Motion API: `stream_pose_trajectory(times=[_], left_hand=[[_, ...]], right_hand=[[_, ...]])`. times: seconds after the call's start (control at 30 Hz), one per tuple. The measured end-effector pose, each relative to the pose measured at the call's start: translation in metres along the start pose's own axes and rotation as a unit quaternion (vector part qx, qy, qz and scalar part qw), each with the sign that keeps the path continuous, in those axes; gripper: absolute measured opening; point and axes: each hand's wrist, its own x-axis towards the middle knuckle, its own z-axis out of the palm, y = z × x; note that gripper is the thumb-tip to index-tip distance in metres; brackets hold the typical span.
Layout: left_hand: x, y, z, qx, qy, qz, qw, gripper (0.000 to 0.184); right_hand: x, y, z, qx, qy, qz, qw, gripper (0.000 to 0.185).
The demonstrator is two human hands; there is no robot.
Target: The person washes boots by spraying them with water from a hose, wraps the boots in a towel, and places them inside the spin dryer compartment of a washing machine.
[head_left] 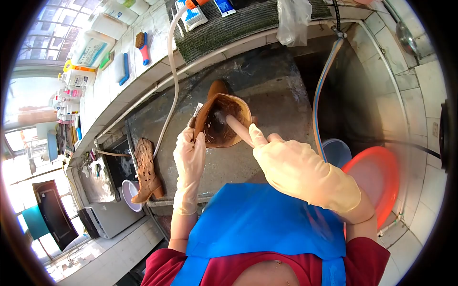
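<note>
A brown leather cowboy boot [217, 89] is held over the grey work slab, its wide top opening facing me. My gloved left hand [190, 150] is closed on the left edge of the boot's shaft, beside a pale pull tab. In my gloved right hand [291, 164] is a pale pinkish tube [241, 131], its far end inside the shaft; whether it is a hose or a handle I cannot tell. The boot's inside looks dark and wet, with pale streaks. A second brown boot [147, 167], with cutouts, stands at the slab's left edge.
A striped hose [317, 100] hangs from a tap on the right, near a blue bucket [336, 151] and a red basin [381, 176]. Brushes [142, 45] and bottles [90, 47] line the tiled ledge. A white hose [172, 86] crosses the slab's left side.
</note>
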Motion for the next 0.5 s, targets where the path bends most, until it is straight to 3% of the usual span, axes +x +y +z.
stream_pose_trajectory(times=[0.07, 0.13, 0.17, 0.23, 0.37, 0.43, 0.5], left_hand=[[-0.002, 0.002, 0.001, -0.004, -0.001, -0.005, 1.000, 0.020], [-0.002, 0.003, 0.001, -0.007, -0.001, -0.011, 1.000, 0.021], [-0.002, 0.004, 0.001, 0.000, -0.002, -0.001, 1.000, 0.022], [-0.002, 0.005, 0.001, 0.008, -0.003, 0.008, 1.000, 0.022], [-0.002, 0.012, 0.002, 0.036, -0.026, -0.001, 0.999, 0.023], [-0.003, 0.013, 0.004, 0.032, -0.029, -0.007, 0.999, 0.023], [-0.005, 0.013, 0.007, 0.039, -0.030, 0.006, 0.999, 0.022]], right_hand=[[-0.001, 0.003, 0.002, -0.005, 0.001, 0.006, 1.000, 0.053], [-0.001, 0.005, 0.005, -0.031, -0.008, 0.007, 0.999, 0.071], [-0.002, 0.005, 0.004, -0.031, -0.008, 0.006, 0.999, 0.071], [-0.005, 0.005, 0.002, -0.002, 0.012, 0.003, 1.000, 0.050], [-0.010, 0.005, 0.006, 0.017, 0.021, 0.004, 1.000, 0.050], [-0.012, 0.010, 0.010, 0.017, -0.036, -0.006, 0.999, 0.066], [-0.016, 0.013, 0.009, 0.027, -0.036, -0.006, 0.999, 0.065]])
